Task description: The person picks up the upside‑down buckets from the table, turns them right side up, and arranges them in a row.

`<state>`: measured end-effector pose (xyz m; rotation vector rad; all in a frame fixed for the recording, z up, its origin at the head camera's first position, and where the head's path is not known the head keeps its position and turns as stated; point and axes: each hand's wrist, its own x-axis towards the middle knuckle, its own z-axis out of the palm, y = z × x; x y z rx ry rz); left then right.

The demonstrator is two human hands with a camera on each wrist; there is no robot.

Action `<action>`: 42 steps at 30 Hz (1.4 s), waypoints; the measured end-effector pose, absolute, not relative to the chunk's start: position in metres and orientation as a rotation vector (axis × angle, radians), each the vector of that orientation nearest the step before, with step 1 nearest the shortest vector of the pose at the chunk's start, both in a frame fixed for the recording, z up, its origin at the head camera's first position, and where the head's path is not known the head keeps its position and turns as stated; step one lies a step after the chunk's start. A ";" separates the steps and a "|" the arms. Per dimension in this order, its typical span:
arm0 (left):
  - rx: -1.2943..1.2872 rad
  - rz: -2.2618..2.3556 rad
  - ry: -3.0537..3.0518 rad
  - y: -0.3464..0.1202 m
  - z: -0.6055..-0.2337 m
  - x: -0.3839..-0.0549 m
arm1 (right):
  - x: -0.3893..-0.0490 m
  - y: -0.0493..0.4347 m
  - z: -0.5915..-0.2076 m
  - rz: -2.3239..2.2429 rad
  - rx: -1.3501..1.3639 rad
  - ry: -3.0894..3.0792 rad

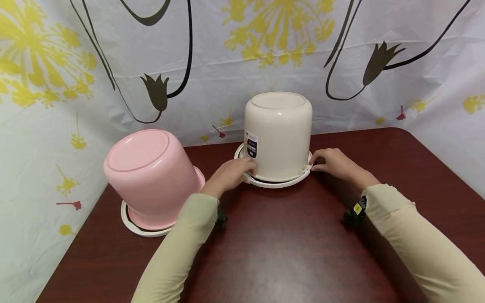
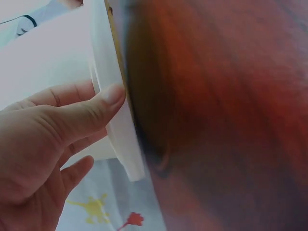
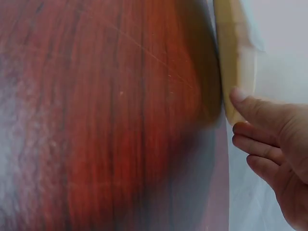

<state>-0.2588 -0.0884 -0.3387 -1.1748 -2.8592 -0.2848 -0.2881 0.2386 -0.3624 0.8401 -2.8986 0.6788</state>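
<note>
Smooth red-brown wood grain covers the table (image 1: pixel 288 235), where an upturned cream bucket (image 1: pixel 282 136), glossy and round-shouldered, stands near the patterned cloth (image 1: pixel 261 78) with a white ring (image 1: pixel 278 184) around its mouth. Left grip (image 1: pixel 234 173) and right grip (image 1: pixel 334 163) each pinch that ring between thumb and fingers, at opposite sides; even, light pressure from both should suit such slick, probably plastic surfaces and guard against one side tilting.

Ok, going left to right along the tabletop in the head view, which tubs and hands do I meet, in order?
Upturned pink tub → left hand → upturned cream tub → right hand.
</note>
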 end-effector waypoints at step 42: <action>-1.550 -2.011 -2.235 -0.065 -0.235 -0.227 | -0.244 0.261 -0.228 0.613 0.592 -2.328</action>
